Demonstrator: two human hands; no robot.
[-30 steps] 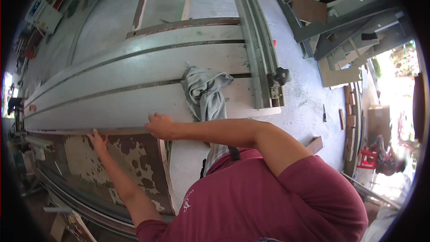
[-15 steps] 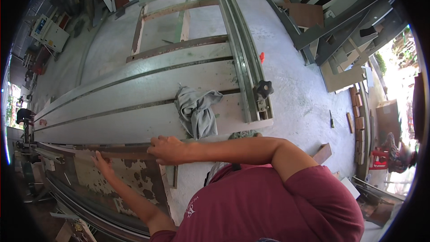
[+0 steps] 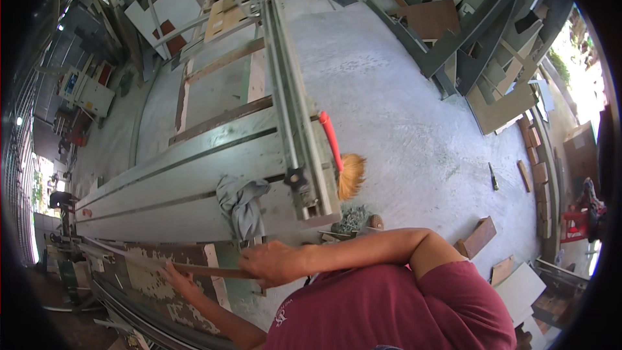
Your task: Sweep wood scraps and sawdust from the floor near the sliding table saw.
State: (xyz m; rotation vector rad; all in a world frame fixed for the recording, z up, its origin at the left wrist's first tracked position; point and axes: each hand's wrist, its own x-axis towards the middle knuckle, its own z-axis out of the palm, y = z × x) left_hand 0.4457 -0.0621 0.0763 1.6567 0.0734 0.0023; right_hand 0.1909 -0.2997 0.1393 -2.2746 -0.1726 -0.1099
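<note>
My right hand (image 3: 275, 263) is closed around the near end of a long, thin brown wooden strip (image 3: 223, 272), just in front of my body. Further left, my left hand (image 3: 183, 280) supports the same strip with its fingers against it. The strip runs away to the left, alongside the front edge of a sliding table (image 3: 155, 220) with long grooves. On that table, beyond my right hand, lies a crumpled grey cloth (image 3: 243, 206). A metal fence rail (image 3: 285, 97) with a black knob (image 3: 296, 178) crosses the table's right end.
A broom (image 3: 350, 175) with a red handle stands beside the rail. Boards and panels (image 3: 479, 45) lean at the right. Wood offcuts (image 3: 476, 238) and a small tool (image 3: 494, 176) lie on the concrete floor. A peeling brown-and-cream board (image 3: 146, 280) is below the strip.
My hands and the strip have come away from the table edge, toward my body. The view has shifted right, so the table and cloth appear further left and the broom shows fully.
</note>
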